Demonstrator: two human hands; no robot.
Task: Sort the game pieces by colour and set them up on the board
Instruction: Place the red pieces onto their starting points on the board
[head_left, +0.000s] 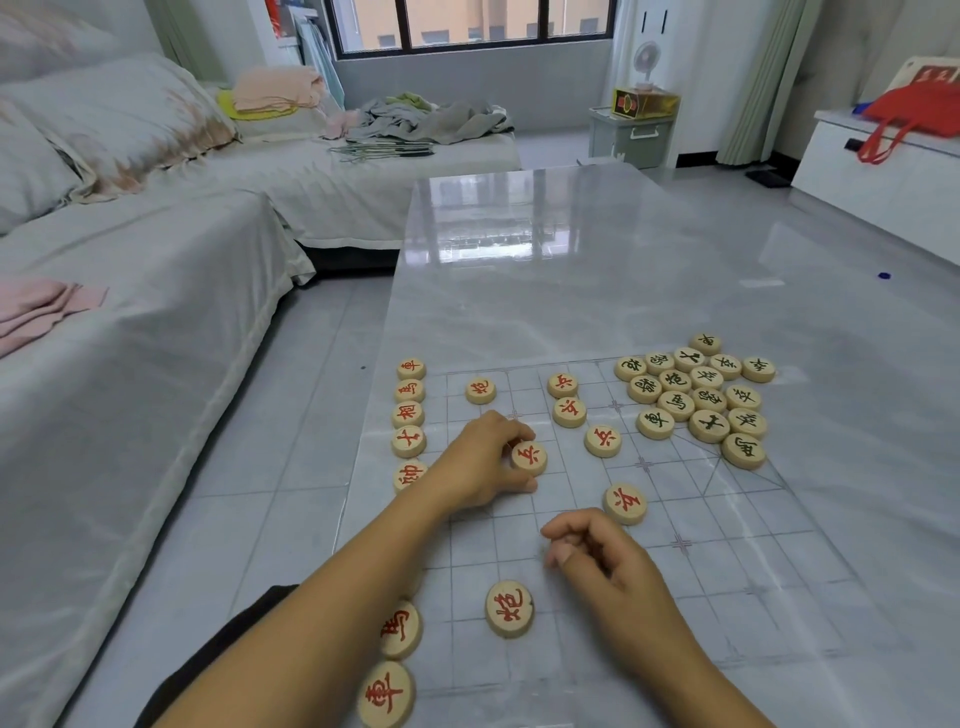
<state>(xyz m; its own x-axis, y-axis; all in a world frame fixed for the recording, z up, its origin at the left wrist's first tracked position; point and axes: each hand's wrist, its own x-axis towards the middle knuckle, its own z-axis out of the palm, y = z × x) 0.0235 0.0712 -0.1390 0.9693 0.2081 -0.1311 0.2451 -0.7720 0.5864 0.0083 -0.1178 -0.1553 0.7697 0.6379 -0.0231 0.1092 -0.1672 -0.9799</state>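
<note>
Your left hand pinches a red piece on the board. Your right hand, at 5 o'clock of it, is curled; I cannot tell if it holds anything. Black pieces cluster at 2 o'clock. Each disc looks light, rigid and smooth, so pinch opposite rim edges.

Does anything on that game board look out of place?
Nothing looks damaged. The dark-lettered pieces sit bunched together at the far right corner of the board, touching one another rather than spaced along the grid lines.
</note>
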